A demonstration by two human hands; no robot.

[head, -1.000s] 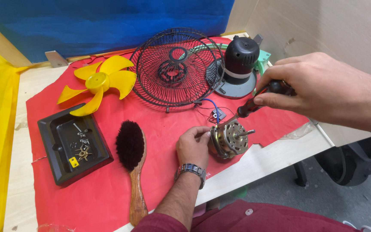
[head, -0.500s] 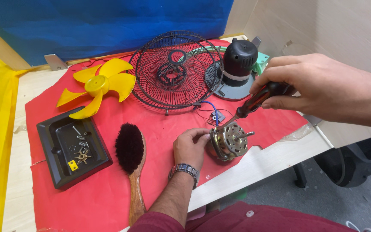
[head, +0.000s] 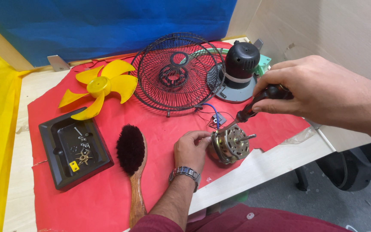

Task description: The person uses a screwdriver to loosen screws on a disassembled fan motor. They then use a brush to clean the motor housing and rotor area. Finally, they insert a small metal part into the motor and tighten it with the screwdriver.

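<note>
The fan is already in pieces — the yellow plastic blade [head: 97, 88], the black wire guard [head: 174, 73] and the dark round housing [head: 241, 64] lie apart on the red cloth [head: 108, 197]. The small metal motor with copper windings [head: 230, 144] rests near the table edge; its screws seem not all removed. The left hand [head: 190, 148] clamps its side, and the right hand [head: 310, 92] is closed on the black-handled screwdriver [head: 254, 107], tip at the motor. Some small screws lie in the black tray [head: 61, 172] — beside it the bristly wooden brush [head: 132, 163].

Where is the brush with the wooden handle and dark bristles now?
The wooden-handled brush lies on the red cloth, between the black tray and the left hand.
</note>
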